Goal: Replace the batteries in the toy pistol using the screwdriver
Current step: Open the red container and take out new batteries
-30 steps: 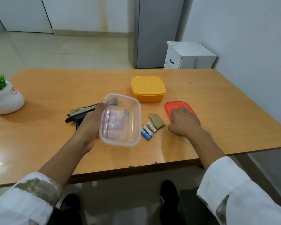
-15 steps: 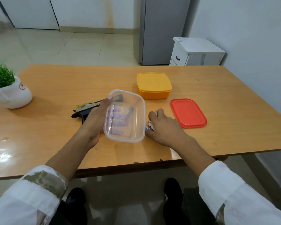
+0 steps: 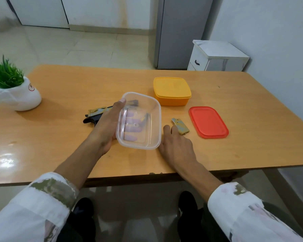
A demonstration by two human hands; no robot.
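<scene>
Clear plastic tub [image 3: 150, 119], tilted with its open side toward the camera, is gripped by the left hand [image 3: 106, 127], thumb on the far corner of the rim and fingers spread behind the base. Tub and hand cover much of the toy pistol [image 3: 93, 118], which lies on the table [image 3: 252, 137] just behind them with its dark grip end showing to the left. The right hand [image 3: 177, 147] rests palm-down beside the tub, fingers bent to the wood; whether they pinch anything cannot be told. Touching its fingertips lies the camouflage battery cover [image 3: 181, 127], with a red lid [image 3: 208, 122] near it on the right and a closed yellow box [image 3: 171, 90] behind. A potted plant [image 3: 16, 91] sits by the left edge. Bare orange-brown wood lies open to the right and along the far side. Beyond are pale floor tiles, a grey fridge [image 3: 178, 32] and a white cabinet [image 3: 217, 56] by the wall
</scene>
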